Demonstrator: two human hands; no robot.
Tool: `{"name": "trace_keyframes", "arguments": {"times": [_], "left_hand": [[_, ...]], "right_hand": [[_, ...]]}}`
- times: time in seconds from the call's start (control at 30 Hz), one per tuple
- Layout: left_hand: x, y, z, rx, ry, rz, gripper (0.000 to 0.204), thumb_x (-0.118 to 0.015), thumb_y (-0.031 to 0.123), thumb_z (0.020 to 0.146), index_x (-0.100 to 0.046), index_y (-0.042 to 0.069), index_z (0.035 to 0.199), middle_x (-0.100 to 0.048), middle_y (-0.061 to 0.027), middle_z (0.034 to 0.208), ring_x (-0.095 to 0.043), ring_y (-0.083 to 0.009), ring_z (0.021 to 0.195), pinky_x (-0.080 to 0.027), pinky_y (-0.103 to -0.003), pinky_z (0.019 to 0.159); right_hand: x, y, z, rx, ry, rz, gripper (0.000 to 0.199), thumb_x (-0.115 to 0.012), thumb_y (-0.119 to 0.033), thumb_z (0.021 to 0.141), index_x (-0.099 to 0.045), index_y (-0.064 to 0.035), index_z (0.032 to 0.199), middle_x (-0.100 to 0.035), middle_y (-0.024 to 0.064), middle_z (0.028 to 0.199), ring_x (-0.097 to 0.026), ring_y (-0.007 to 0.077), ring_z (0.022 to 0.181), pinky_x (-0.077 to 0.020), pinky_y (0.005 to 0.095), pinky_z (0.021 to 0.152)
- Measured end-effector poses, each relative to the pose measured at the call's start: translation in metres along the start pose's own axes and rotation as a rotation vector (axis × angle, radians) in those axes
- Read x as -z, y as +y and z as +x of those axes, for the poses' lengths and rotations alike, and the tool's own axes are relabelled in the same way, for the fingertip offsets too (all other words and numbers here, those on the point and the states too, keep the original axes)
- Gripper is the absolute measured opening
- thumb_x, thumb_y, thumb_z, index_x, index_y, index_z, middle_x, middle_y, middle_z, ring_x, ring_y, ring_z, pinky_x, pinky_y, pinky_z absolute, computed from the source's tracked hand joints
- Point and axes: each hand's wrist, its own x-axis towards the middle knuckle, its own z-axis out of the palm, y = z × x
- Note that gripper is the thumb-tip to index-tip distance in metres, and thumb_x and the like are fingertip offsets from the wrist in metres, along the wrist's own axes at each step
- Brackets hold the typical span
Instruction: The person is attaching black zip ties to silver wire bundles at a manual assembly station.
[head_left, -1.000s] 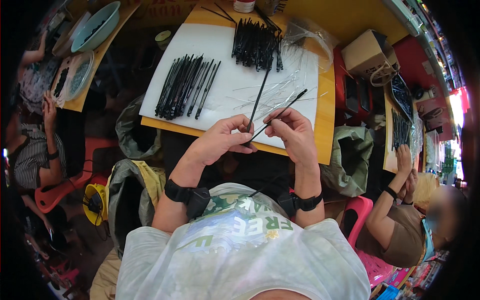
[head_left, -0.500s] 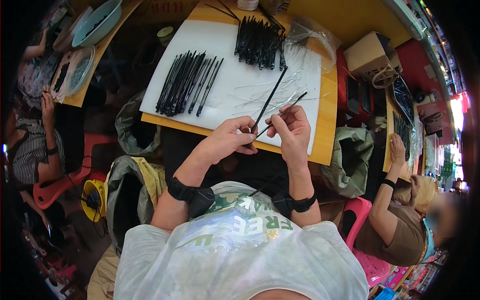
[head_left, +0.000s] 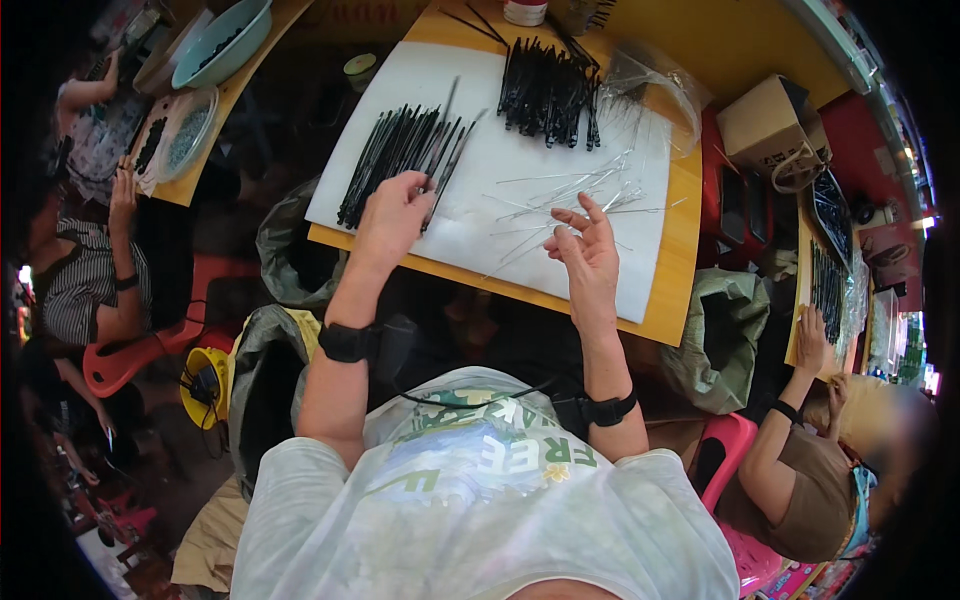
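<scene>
My left hand (head_left: pixel 397 215) is at the right end of a row of slim black sticks (head_left: pixel 385 160), lying side by side on a white board (head_left: pixel 480 85). Its fingers are closed on one blurred thin black stick (head_left: pixel 448 105) that points away from me. My right hand (head_left: pixel 585 245) is over the near right part of the board, fingers apart and curled, with nothing visible in them. Beyond it lies a loose scatter of thin silvery wires (head_left: pixel 575 192). A thicker bundle of black sticks (head_left: pixel 548 90) sits at the far side of the board.
A clear plastic bag (head_left: pixel 655 85) lies at the table's far right. Grey-green sacks (head_left: pixel 718 340) hang by both near corners. To the right are a cardboard box (head_left: pixel 770 130) and a person's hand (head_left: pixel 812 340) at another table; people also sit at the left, near a light-blue basin (head_left: pixel 225 45).
My hands were together, each with a black stick. Now my left hand has moved left with a stick to the row, and my right hand has come away with its fingers spread. The view shifted slightly.
</scene>
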Motion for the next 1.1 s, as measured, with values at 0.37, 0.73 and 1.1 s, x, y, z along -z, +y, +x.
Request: {"name": "trace_keyframes", "arguments": {"times": [0.37, 0.73, 1.1], "left_hand": [[-0.027, 0.018, 0.016, -0.252, 0.136, 0.304, 0.026, -0.063, 0.012, 0.079, -0.063, 0.0, 0.102, -0.059, -0.0142, 0.086, -0.058, -0.0266, 0.08, -0.046, -0.034, 0.074], [-0.054, 0.106, 0.162, -0.257, -0.19, 0.033, 0.014, -0.06, 0.011, 0.081, -0.063, -0.002, 0.084, -0.063, -0.0066, 0.07, -0.062, -0.013, 0.059, -0.047, -0.025, 0.051], [-0.109, 0.159, 0.193, -0.126, -0.176, 0.536, 0.02, -0.069, 0.012, 0.071, -0.065, -0.006, 0.066, -0.065, -0.0149, 0.061, -0.065, -0.0206, 0.054, -0.054, -0.03, 0.056]], "right_hand": [[0.062, -0.001, 0.019, 0.49, 0.196, -1.149, 0.011, -0.065, -0.005, 0.076, -0.066, -0.0063, 0.087, -0.059, 0.0077, 0.088, -0.056, 0.0242, 0.079, -0.0459, 0.0327, 0.07], [0.075, 0.004, 0.017, 0.443, 0.112, -1.154, 0.009, -0.067, -0.004, 0.071, -0.063, -0.0062, 0.078, -0.055, 0.0074, 0.082, -0.054, 0.0272, 0.08, -0.0451, 0.0366, 0.07], [0.093, -0.011, 0.018, 0.416, 0.052, -1.157, 0.007, -0.064, -0.004, 0.071, -0.062, -0.0066, 0.077, -0.055, 0.0072, 0.078, -0.054, 0.027, 0.078, -0.0445, 0.037, 0.07]]}}
